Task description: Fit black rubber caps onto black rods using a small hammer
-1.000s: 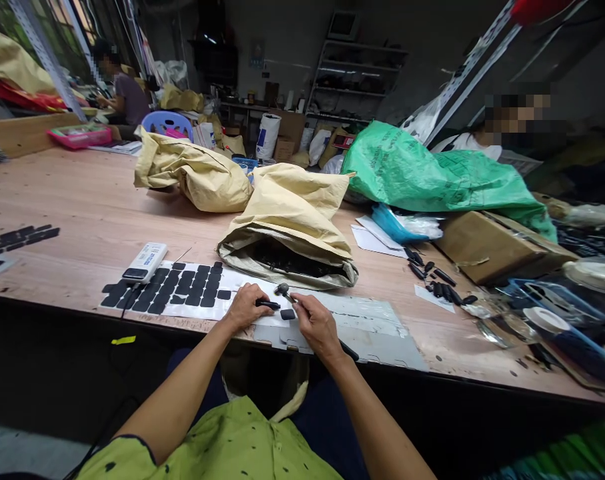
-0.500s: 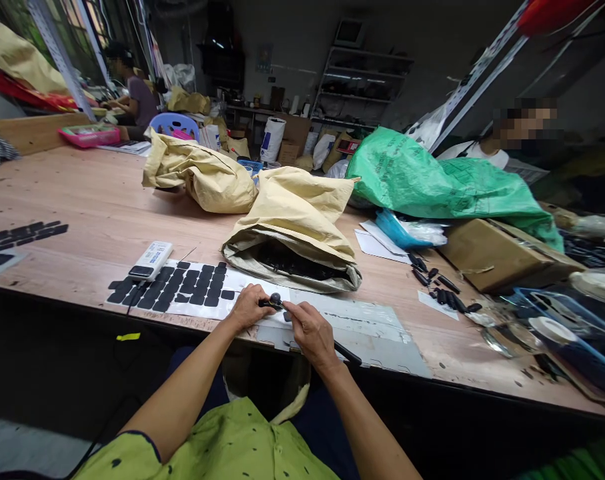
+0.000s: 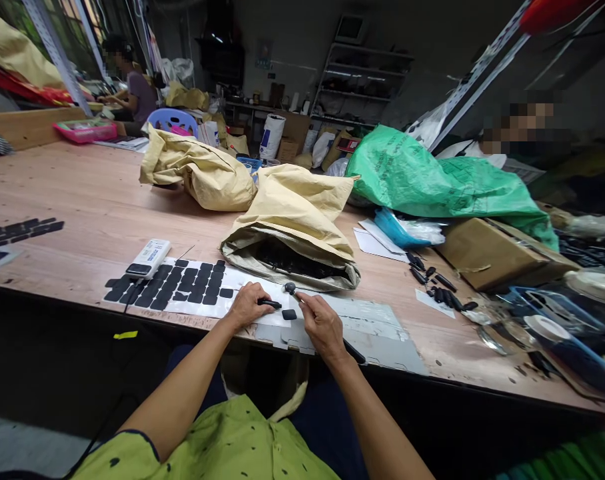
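Note:
In the head view, my left hand (image 3: 250, 305) is closed around a short black plastic-looking piece (image 3: 269, 303), whose end juts out to the right. My right hand (image 3: 323, 325) grips a slim black-handled tool (image 3: 353, 351); its handle comes out behind the wrist, and its kind is hard to make out. A small dark rounded piece (image 3: 289, 287) is at the tool's pale tip, above the table and apart from the left hand's piece. Between the hands a flat black rounded-square piece (image 3: 289, 315) lies on the white and grey sheeting (image 3: 377, 333).
Rows of flat black pieces (image 3: 197, 283) lie left, beside a white device (image 3: 148, 259). Ahead is an open beige sack (image 3: 302, 220) with dark contents. A cardboard box (image 3: 502, 253), green sack (image 3: 422, 173) and loose black parts (image 3: 440, 293) are right. Two people sit beyond.
My right hand has moved right, away from the left, with the tool and the rounded piece at its tip. The flat black square, partly covered before, now shows fully between them.

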{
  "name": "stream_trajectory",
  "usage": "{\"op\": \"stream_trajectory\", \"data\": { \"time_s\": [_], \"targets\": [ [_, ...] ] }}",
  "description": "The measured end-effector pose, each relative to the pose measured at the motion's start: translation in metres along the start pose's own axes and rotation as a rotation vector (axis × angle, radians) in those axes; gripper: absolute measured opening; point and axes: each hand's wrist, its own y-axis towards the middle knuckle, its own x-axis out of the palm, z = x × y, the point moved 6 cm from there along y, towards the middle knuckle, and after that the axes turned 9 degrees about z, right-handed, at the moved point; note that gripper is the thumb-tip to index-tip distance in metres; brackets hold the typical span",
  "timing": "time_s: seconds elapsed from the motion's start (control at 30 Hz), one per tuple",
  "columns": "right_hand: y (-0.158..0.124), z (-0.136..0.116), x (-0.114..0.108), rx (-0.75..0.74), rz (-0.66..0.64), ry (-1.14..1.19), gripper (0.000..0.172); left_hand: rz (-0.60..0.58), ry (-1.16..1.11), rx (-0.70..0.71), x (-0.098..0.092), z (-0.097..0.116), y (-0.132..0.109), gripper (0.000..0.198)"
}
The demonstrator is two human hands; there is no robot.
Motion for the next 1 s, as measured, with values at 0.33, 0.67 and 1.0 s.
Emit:
{"op": "stream_trajectory", "data": {
  "time_s": [0.33, 0.67, 1.0],
  "targets": [
    [0.013, 0.028, 0.035, -0.135, -0.028, -0.126, 0.025, -0.069, 0.022, -0.006, 0.001, 0.001, 0.0, 0.014],
    [0.012, 0.027, 0.037, -0.098, -0.039, -0.198, 0.023, -0.026, 0.052, 0.07, -0.004, 0.009, 0.001, 0.023],
    [0.013, 0.026, 0.038, -0.094, -0.043, -0.219, 0.021, -0.388, -0.139, 0.245, 0.03, 0.071, -0.118, 0.03]
  ]
}}
